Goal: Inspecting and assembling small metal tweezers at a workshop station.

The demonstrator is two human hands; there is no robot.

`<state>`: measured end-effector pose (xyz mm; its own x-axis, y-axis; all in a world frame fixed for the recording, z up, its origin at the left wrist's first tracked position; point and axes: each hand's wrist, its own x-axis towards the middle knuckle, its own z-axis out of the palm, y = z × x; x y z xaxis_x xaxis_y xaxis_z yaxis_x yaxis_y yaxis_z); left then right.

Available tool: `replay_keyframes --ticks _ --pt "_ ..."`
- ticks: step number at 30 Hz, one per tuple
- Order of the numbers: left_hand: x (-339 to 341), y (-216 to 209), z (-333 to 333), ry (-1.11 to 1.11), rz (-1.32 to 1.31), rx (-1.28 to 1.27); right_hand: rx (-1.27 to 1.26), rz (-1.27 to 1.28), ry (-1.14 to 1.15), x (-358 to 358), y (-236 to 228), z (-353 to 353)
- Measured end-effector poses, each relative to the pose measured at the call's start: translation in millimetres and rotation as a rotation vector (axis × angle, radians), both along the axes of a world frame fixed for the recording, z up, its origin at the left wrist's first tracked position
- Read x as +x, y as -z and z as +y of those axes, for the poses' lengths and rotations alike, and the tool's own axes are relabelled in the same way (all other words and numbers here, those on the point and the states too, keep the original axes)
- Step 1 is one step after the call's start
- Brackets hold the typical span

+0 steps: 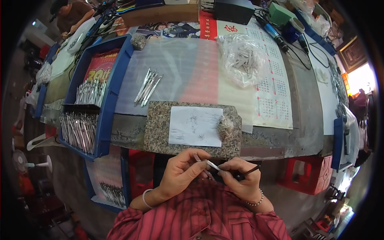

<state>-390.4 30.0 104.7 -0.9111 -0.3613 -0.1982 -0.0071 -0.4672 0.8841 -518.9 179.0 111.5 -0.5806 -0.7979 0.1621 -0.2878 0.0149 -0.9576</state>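
Close to my body, just below the stone slab's front edge, both hands meet at a slim, silvery-white metal piece [213, 165]. My left hand [185, 170] pinches its upper left end between thumb and fingers. My right hand [240, 176] is closed at its other end. A thin dark rod [252, 169] juts out to the right from the right hand's fingers; its far end is hidden. On the granite slab [158, 128] lies a white paper [188, 134] with tiny dark specks, and a tangled clump of fine, yellowish bits [227, 127] sits at its right edge.
A blue divided tray [105, 116] full of slender metal pieces stands at left; several similar pieces [148, 88] lie on the table sheet. A clear plastic bag [242, 60] of pale pieces is farther back. Red stools [306, 174] stand below the table. Another person [74, 18] sits far left.
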Motion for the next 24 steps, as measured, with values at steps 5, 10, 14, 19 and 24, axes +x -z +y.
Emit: replay_keyframes --ticks 5,10,14,19,24 --pt "4.6 6.2 -3.6 -0.048 0.074 0.181 -0.028 0.041 -0.020 5.3 0.6 -7.0" --pt "7.6 7.0 -5.0 -0.062 0.038 0.133 -0.014 0.114 -0.049 8.9 -4.4 -15.1" --pt "8.9 7.6 -5.4 -0.057 0.031 0.112 -0.017 0.223 -0.051 10.6 -3.1 -19.0" --pt "8.8 7.9 -6.0 -0.046 0.016 0.099 -0.052 0.294 -0.044 11.8 -2.5 -19.3" --pt "7.5 7.4 -8.4 -0.049 0.040 0.145 -0.087 0.348 -0.028 14.6 -1.8 -20.9"
